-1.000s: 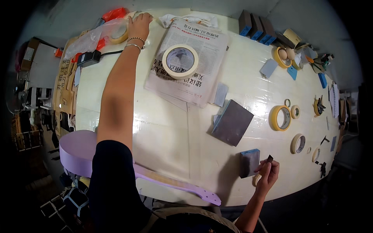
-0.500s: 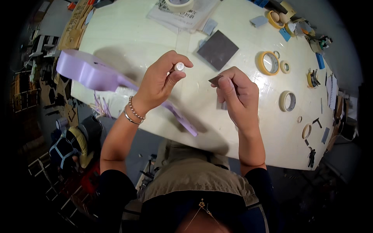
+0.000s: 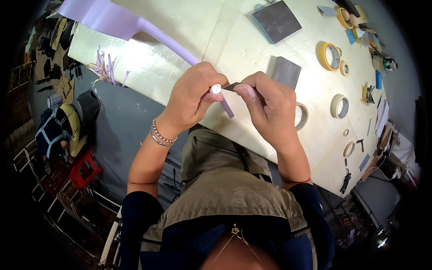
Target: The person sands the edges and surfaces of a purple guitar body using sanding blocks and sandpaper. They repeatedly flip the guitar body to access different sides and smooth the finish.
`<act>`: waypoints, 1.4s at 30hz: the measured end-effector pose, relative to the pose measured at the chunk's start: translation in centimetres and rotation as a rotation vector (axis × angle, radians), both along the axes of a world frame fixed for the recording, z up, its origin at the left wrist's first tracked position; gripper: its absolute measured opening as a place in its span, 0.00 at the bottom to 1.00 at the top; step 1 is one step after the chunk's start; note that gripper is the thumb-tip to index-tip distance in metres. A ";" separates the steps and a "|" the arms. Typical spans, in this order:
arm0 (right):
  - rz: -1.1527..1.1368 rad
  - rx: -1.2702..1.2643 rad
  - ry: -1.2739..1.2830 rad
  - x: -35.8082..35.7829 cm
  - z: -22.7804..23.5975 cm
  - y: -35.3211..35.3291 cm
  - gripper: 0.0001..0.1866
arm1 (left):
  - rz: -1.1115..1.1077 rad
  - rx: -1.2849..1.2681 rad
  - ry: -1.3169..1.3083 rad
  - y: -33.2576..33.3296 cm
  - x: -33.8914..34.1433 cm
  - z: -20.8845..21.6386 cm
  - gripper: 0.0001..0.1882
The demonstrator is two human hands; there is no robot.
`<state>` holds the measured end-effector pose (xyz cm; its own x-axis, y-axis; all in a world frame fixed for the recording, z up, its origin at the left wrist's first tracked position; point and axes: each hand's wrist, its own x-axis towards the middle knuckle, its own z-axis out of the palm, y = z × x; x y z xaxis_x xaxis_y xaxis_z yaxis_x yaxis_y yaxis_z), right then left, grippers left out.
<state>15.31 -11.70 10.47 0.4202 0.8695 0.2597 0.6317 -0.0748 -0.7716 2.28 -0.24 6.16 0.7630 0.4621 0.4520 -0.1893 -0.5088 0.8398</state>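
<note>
My left hand (image 3: 191, 96) is closed around a small round stick (image 3: 216, 89). Only its white end shows; the fist hides the rest. Pinched between thumb and fingers of my right hand (image 3: 269, 105) is a thin dark piece (image 3: 231, 86) that looks like sandpaper. Its tip reaches the white end, touching or nearly so. Behind my left hand lies a lilac guitar-shaped piece (image 3: 105, 20); its narrow neck (image 3: 173, 44) passes under the fist and comes out below. A grey block (image 3: 286, 72) rests on the table just beyond my right hand.
On the pale table (image 3: 225, 40) are a dark square pad (image 3: 278, 20), a yellow tape roll (image 3: 330, 56), a cream tape roll (image 3: 339, 106) and several smaller rolls. Lilac strips (image 3: 110, 69) hang at the left edge. A red stool (image 3: 85, 168) stands on the floor at left.
My hands have come together, bringing the dark piece to the stick's white end. The view has shifted, so the table and guitar-shaped piece sit higher in the picture.
</note>
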 end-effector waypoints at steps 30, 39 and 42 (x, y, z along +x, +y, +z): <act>0.230 -0.474 0.574 0.5 -2.2 0.1 0.17 | 0.018 0.222 0.240 -0.1 -2.3 -1.6 0.10; 0.095 -0.400 0.928 1.0 -2.4 -1.4 0.13 | 0.069 0.086 0.205 0.3 -2.8 -2.4 0.11; 0.064 -0.262 0.714 1.1 -4.2 -3.0 0.10 | 0.228 -0.056 0.208 1.1 -3.4 -3.4 0.09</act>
<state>16.37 -14.73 6.28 0.3553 0.8937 -0.2741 -0.0050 -0.2914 -0.9566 -1.15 0.91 2.74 0.7105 0.6514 0.2663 0.1028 -0.4704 0.8765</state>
